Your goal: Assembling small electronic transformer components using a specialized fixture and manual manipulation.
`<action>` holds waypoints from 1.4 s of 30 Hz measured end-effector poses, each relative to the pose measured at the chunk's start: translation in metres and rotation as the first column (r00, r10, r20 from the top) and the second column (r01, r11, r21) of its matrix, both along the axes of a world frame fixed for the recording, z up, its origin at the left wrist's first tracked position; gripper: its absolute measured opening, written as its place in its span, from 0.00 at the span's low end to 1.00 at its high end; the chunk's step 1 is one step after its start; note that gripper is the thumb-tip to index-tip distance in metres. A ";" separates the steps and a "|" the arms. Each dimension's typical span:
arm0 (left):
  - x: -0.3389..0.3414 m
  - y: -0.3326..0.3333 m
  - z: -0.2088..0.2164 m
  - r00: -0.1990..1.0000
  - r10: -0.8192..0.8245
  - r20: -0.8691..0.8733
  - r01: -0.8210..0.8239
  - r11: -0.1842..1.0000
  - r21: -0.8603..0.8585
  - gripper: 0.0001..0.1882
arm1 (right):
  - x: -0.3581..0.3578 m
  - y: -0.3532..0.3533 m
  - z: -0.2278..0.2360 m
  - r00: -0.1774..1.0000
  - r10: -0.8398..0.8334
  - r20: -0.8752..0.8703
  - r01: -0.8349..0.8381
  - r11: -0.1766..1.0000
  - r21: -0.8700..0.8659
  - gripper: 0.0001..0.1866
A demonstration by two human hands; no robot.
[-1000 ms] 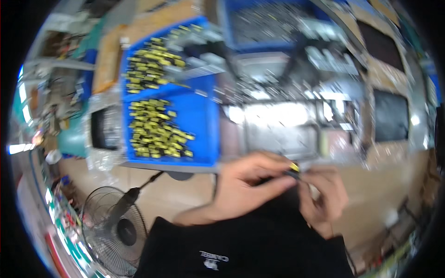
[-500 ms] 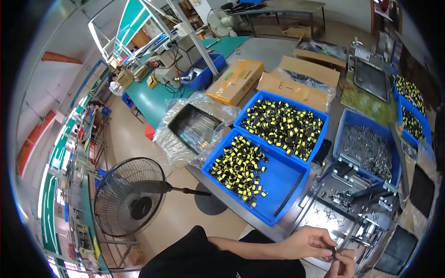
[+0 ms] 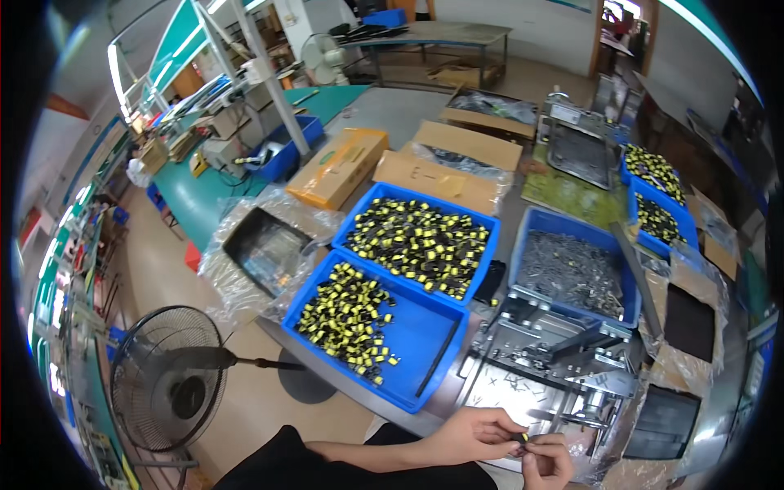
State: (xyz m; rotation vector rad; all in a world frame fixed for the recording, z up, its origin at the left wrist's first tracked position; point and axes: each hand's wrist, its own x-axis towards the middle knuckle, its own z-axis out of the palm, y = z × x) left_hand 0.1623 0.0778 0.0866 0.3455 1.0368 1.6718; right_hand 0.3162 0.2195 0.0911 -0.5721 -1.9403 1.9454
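In the head view, the left hand [image 3: 474, 438] and right hand [image 3: 550, 459] have shifted leftward in frame. The left pinches 1 small black-and-yellow part [image 3: 523, 438]; the right curls beside it, grip unclear. The nearest blue bin [image 3: 416, 331] lies beyond, leftward. The part seems light, stiff; edges suit holding.

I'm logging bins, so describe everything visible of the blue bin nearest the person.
The blue bin is rectangular, open-topped and looks like plastic. It sits upright on a metal-looking table, its far side meeting a fuller bin; whether they overlap is unclear. Black-and-yellow pieces cover its left part; a slim black strip rests along the right wall. The left hand is apart from it.
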 end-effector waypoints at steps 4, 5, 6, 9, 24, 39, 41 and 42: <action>0.002 0.001 -0.003 0.998 0.008 -0.060 -0.008 1.000 -0.001 0.14 | -0.004 -0.002 -0.002 0.999 -0.041 -0.007 0.041 0.998 -0.045 0.09; 0.001 0.004 0.001 0.997 -0.001 -0.072 0.000 1.000 -0.021 0.13 | -0.004 -0.002 -0.002 0.999 -0.047 -0.009 0.047 0.997 -0.068 0.09; 0.002 0.006 0.002 0.997 -0.031 -0.070 0.031 0.999 -0.006 0.13 | -0.003 0.000 -0.003 0.997 -0.079 -0.008 0.078 0.996 -0.053 0.09; 0.004 0.007 0.000 0.988 0.045 -0.147 -0.042 0.999 0.024 0.13 | -0.006 -0.005 -0.006 0.995 -0.091 -0.045 0.091 0.996 0.011 0.09; -0.009 0.010 0.001 0.922 0.050 -0.385 -0.119 0.980 -0.157 0.12 | -0.025 -0.017 -0.015 0.965 -0.257 -0.045 0.247 0.955 -0.167 0.12; 0.004 0.007 -0.015 0.911 0.000 -0.413 -0.123 0.955 -0.271 0.12 | -0.027 -0.015 -0.008 0.958 -0.286 -0.008 0.279 0.929 0.242 0.13; 0.004 0.008 -0.014 0.914 -0.008 -0.405 -0.112 0.955 -0.273 0.13 | -0.025 -0.016 -0.014 0.961 -0.224 0.162 0.188 0.960 0.208 0.19; 0.004 0.008 -0.014 0.921 -0.002 -0.389 -0.121 0.949 -0.292 0.11 | -0.025 -0.014 -0.018 0.960 -0.227 0.162 0.191 0.959 0.209 0.19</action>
